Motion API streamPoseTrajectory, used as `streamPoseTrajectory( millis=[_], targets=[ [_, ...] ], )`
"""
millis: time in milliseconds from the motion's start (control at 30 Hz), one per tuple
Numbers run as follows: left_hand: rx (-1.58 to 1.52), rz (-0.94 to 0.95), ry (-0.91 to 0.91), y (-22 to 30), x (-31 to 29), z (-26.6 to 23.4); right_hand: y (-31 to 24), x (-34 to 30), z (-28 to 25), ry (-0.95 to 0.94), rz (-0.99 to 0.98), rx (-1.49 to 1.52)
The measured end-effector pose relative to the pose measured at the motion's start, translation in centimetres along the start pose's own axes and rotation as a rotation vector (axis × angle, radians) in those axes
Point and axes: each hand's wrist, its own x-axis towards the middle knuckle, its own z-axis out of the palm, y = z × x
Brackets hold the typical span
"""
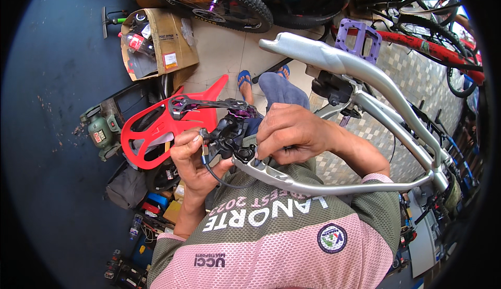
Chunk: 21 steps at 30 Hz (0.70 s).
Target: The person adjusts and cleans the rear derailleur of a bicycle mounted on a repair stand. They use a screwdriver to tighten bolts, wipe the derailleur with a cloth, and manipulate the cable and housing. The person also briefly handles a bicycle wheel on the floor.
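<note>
A silver bicycle frame (313, 190) lies across in front of me. At its near left end sits a black rear derailleur (228, 128), its cage with purple pulley wheels pointing left. My left hand (190, 161) is closed on the derailleur's left side, beside the end of a black cable (222, 183) that loops below it. The thumb reaches toward the frame end. My right hand (292, 135) is curled over the frame end, fingers pinched together close to the derailleur's mount. Whatever lies between those fingertips is mostly hidden.
A red plastic seat (136, 151) is left of the derailleur. Beyond stands a cardboard box (177, 46) with bottles. A bicycle wheel (214, 4) lies at the top. A purple pedal (358, 41) is by the frame's far side. A green bench grinder (100, 132) stands left.
</note>
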Motion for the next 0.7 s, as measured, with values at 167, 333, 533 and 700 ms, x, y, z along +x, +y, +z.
streamPoseTrajectory(
  millis=[167,333,533,700],
  targets=[
    [0.023,-0.025,0.032,-0.2,-0.2,0.1,0.2,0.1,-0.2,-0.037,-0.054,-0.058],
    [-0.035,0.022,-0.020,-0.5,-0.1,-0.6,-0.4,0.9,-0.5,-0.098,-0.057,-0.186],
    [-0.044,0.005,-0.012,-0.4,-0.1,-0.3,-1.1,1.4,-0.9,-0.091,-0.144,-0.409],
    [-0.003,0.043,-0.034,-0.7,-0.2,-0.6,-2.5,1.3,-0.1,-0.011,-0.236,-0.679]
  ],
)
